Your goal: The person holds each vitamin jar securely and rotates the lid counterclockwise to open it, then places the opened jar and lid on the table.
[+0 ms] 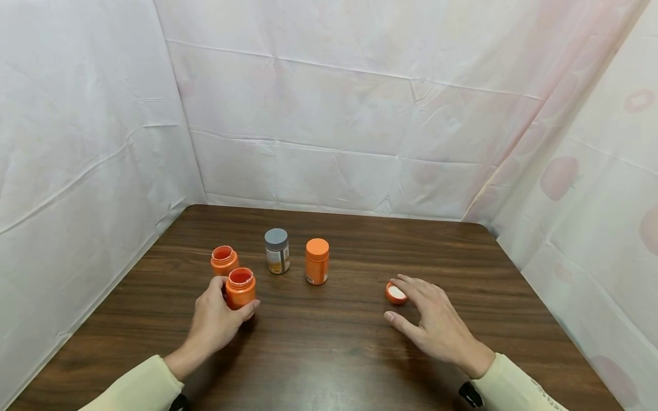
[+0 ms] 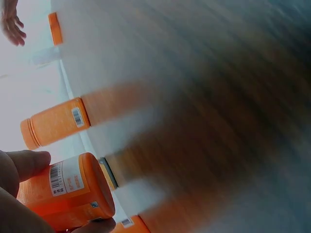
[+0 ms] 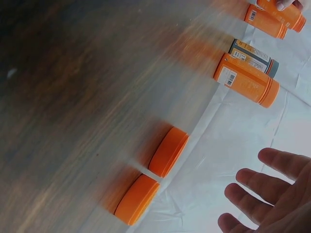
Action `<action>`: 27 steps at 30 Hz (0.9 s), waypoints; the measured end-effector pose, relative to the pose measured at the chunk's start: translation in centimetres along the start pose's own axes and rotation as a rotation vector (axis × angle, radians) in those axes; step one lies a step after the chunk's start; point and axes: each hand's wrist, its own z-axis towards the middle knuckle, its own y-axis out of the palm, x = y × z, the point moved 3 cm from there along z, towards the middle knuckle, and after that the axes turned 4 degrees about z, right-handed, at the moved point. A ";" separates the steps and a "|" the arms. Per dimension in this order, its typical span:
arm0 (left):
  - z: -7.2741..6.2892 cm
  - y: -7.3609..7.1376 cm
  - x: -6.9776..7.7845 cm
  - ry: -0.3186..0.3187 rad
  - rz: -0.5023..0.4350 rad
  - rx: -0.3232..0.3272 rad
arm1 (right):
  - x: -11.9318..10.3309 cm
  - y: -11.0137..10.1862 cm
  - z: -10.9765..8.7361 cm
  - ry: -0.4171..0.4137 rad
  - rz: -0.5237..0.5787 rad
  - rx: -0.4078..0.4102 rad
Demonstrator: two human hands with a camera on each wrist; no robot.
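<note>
Uncapped orange bottle (image 1: 240, 294), toward the table's left: what room has it?

— Little on that side: a second uncapped bottle (image 1: 223, 264) stands just behind it, nearer the left edge. Rightward, toward the far edge, come a grey-lidded jar (image 1: 277, 254) and a capped orange bottle (image 1: 317, 264). Next, a broad stretch of wooden table (image 1: 319, 337) runs to an orange cap (image 1: 395, 293), white inside showing, well apart from the right edge.

— And the hands?

— The left hand (image 1: 218, 317) grips the uncapped orange bottle, thumb and fingers curled round it. The right hand (image 1: 434, 319) is back-up, fingers spread wide.

— Touching that cap?

— From the head they overlap; the left wrist view shows a gap between that hand and the one cap seen there.

— Other differences?

— The right wrist view shows two orange caps (image 3: 137, 200) side by side; the left wrist view, a barcode label (image 2: 66, 175) on the gripped bottle.
</note>
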 end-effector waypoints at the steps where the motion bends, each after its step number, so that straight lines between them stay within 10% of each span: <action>1: 0.1 -0.1 -0.2 -0.009 0.002 0.000 | 0.0 0.0 0.0 -0.003 -0.001 0.002; 27: 1.1 -1.0 -3.0 -0.146 0.031 0.015 | -0.1 0.1 -0.2 0.009 0.007 -0.013</action>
